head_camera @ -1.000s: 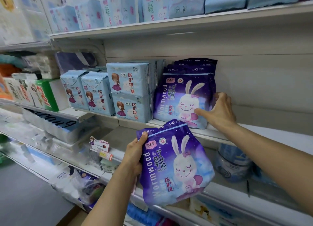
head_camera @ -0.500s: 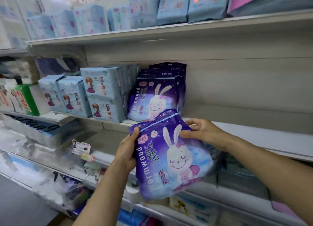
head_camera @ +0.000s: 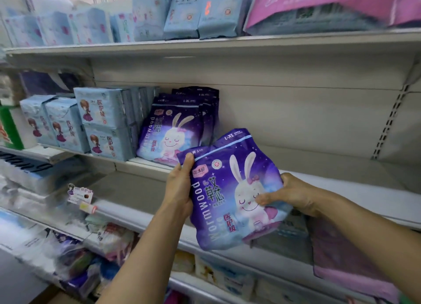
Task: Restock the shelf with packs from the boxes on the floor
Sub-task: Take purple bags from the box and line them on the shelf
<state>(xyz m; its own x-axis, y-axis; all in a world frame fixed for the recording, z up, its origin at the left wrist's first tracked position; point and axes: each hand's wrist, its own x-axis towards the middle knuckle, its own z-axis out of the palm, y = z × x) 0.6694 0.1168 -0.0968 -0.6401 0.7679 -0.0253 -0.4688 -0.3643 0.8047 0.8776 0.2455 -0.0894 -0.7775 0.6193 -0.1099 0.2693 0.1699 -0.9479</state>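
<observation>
I hold a purple rabbit pack [head_camera: 225,203] in front of the middle shelf [head_camera: 355,187]. My left hand [head_camera: 178,187] grips its left edge, thumb on the top corner. My right hand [head_camera: 289,193] grips its right side, thumb across the rabbit print. The pack is tilted, its top toward the shelf. A row of several identical purple packs [head_camera: 173,130] stands upright on that shelf just left of and behind the held one. No boxes on the floor are in view.
Light blue packs [head_camera: 102,121] stand left of the purple row. The middle shelf right of the purple row is bare up to the slotted upright [head_camera: 387,126]. An upper shelf [head_camera: 227,44] carries blue and pink packs. Lower shelves hold mixed goods and a price tag [head_camera: 79,195].
My right hand left the shelved purple packs and took the held pack's right side. The pack rose and moved right toward the bare shelf space. The view shifted right.
</observation>
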